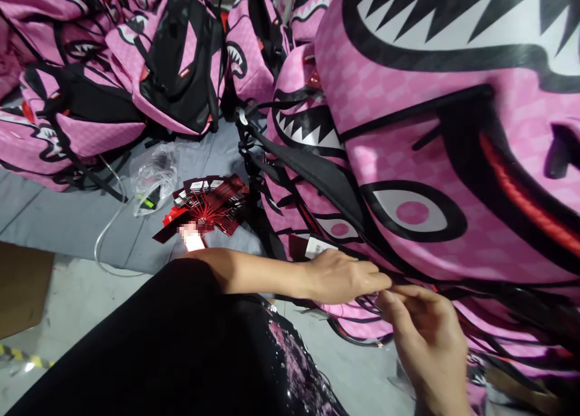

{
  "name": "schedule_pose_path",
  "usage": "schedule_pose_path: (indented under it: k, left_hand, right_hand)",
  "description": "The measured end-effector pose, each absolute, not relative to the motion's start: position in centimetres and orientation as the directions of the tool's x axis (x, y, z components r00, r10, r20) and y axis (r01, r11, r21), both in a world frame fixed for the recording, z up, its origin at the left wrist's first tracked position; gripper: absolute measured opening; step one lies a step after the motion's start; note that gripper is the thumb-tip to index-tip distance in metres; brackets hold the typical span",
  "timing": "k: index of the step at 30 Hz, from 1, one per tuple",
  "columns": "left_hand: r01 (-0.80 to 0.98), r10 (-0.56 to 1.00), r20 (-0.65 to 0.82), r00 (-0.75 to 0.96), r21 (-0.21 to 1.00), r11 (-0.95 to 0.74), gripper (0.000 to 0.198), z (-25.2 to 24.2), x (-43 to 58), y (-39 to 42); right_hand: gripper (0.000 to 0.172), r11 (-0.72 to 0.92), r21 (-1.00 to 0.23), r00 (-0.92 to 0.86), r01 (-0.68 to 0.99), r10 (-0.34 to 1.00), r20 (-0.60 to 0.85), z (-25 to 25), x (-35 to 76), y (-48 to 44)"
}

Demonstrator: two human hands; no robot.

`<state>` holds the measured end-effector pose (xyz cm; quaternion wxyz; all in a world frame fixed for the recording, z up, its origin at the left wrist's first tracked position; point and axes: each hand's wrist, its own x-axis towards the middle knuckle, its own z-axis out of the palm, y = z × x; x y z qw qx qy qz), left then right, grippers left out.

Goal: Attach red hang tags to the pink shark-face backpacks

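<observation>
Grey sheeting [27,204] covers the surface over on the left, and a heap of pink shark-mouth backpacks [167,60] crowds the far side. As for our grip, the left hand [342,277] lies across the view, back of the hand up and fingers pointing right, and the right hand [423,337] is at the near right. Their fingertips are together, right by the low edge of the large pink backpack [394,132]. We can't tell if anything thin is pinched in there; the fingers cover the spot.

Just past the left hand, on its far side, we've got a dark tag [296,247] with a white barcode label [319,247]. That's the key bit for us: it sits left and far of where the fingertips meet, so the left hand is easily the nearer one. Part of it is hidden, so we can't swear to its long axis.

Further out, a smaller pink backpack [303,126] stands left of the big one, its black strap [312,174] slanting from far left to near right. Left again, a fan of dark red tags [222,195] lies spread on the sheeting, red strings [206,214] bunched together, with a clear plastic bag [154,174] just beyond. Cardboard box [22,289] at the near left, too.
</observation>
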<state>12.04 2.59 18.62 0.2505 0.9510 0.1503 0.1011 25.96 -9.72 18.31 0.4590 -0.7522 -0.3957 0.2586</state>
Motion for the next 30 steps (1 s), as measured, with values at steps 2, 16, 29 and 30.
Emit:
schedule_pose_path:
  k: [2, 16, 29, 30]
  left_hand:
    - [0.238, 0.351, 0.119, 0.929, 0.535, -0.811, 0.024, 18.5, 11.9, 2.6]
    - [0.208, 0.319, 0.112, 0.941, 0.55, -0.809, 0.02, 18.0, 11.8, 2.4]
    - [0.16, 0.315, 0.174, 0.933, 0.584, -0.796, 0.029, 16.8, 12.2, 2.0]
    - [0.162, 0.313, 0.17, 0.934, 0.58, -0.799, 0.029, 16.8, 12.2, 2.0]
  right_hand:
    - [0.043, -0.258, -0.896, 0.557, 0.36, 0.83, -0.015, 18.4, 25.8, -9.6]
    - [0.042, -0.265, -0.909, 0.581, 0.321, 0.813, -0.032, 17.9, 25.7, -10.1]
    - [0.043, -0.358, -0.901, 0.641, 0.243, 0.757, -0.128, 18.7, 25.3, -9.8]
    - [0.043, -0.361, -0.899, 0.645, 0.249, 0.754, -0.124, 18.7, 25.3, -9.8]
